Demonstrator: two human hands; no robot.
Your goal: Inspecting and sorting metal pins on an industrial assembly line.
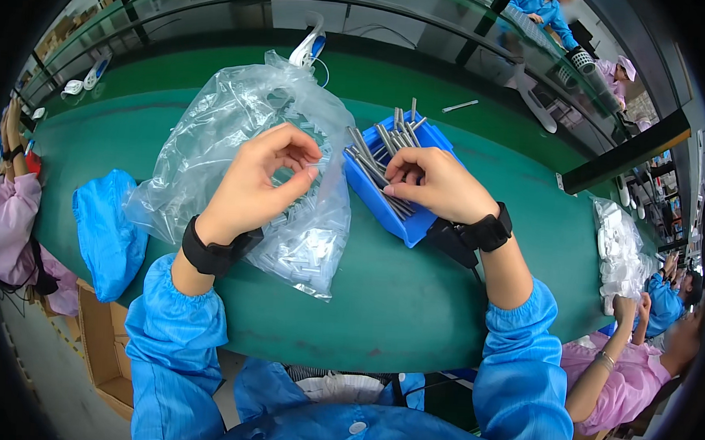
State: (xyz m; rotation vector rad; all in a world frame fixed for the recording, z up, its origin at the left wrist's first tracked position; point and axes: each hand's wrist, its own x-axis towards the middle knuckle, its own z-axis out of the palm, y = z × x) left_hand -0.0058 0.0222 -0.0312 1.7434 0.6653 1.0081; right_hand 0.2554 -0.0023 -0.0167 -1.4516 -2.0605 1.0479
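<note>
A large clear plastic bag point(207, 127) lies on the green table, full of small clear plastic tubes point(307, 257). Over its opening is my left hand point(264, 181), thumb and forefinger drawn together; whatever is between the tips is too small to make out. Just to the right stands a blue plastic bin point(403, 226), with several thin silvery metal rods point(363, 150) leaning in it at different angles. My right hand point(440, 184) reaches over the bin, its fingertips pinched on a metal rod among the others. Both wrists wear black bands.
A blue cloth bundle point(110, 233) sits at the table's left. One loose rod point(460, 106) lies beyond the bin. White parts in clear bags point(622, 251) lie at the right. An open cardboard box point(107, 347) stands below left. Other people work on both sides and across.
</note>
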